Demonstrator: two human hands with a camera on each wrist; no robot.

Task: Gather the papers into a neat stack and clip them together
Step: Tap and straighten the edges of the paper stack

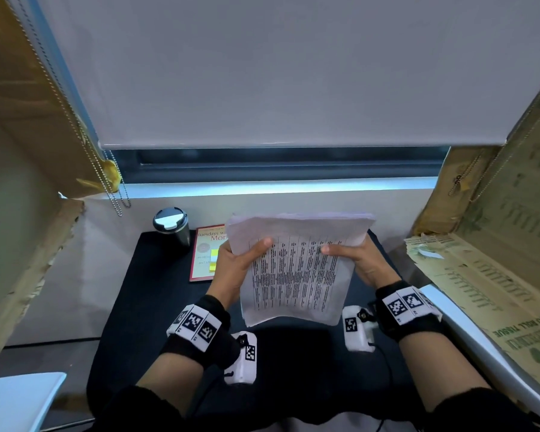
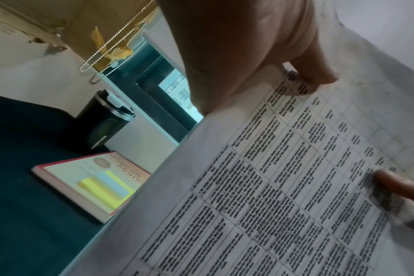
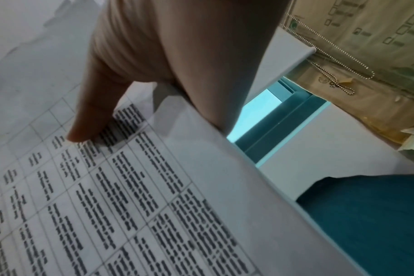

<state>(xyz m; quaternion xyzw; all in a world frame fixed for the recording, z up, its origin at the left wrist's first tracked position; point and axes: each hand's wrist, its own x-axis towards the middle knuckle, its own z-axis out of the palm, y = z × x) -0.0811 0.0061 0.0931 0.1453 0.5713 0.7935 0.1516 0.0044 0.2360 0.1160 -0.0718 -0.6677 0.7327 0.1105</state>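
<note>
Two hands, left hand [image 1: 236, 266] and right hand [image 1: 360, 261], pinch the papers [image 1: 296, 272] at opposite side edges; we hold them raised above the counter [image 1: 156, 294], apparently for squaring.

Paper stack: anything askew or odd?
Yes. The papers, held at their sides by the left hand and the right hand, aren't squared: the far edges fan out unevenly and the near left corner shows offset sheets. No clip is visible on them.

One book [image 1: 205, 254], one tumbler [image 1: 172, 226].
</note>
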